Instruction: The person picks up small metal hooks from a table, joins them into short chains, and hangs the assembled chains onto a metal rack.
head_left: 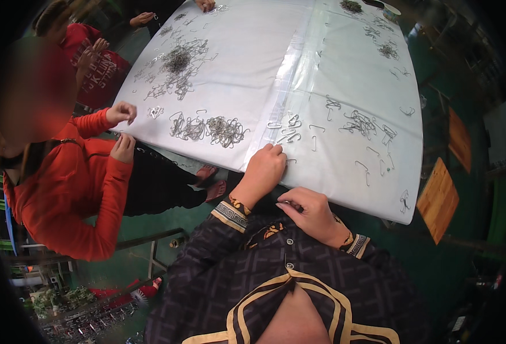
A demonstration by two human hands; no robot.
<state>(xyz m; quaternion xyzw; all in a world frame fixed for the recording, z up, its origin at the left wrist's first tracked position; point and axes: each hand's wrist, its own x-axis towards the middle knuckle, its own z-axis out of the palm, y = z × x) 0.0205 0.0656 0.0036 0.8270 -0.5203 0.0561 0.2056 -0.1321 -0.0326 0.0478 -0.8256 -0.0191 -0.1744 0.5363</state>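
Observation:
My left hand [266, 167] reaches over the near edge of the white-covered table [253, 69], its fingers drawn together; what is in them, if anything, is hidden. Just beyond its fingertips lies a small group of bent metal hooks [291, 135]. My right hand [311, 213] is close to my body, below the table edge, with thumb and forefinger pinched together. Something small and dark seems to show at that pinch, too small to name. To the right of the small group, more wire hooks [361, 123] lie in a loose heap, with a few scattered singly nearby.
A person in an orange-red top [86, 189] works at the left side, near a heap of hooks [224, 131]. Farther off lies a larger pile [177, 59], with other people's hands at the far edge. Wooden stools [438, 200] stand on the right.

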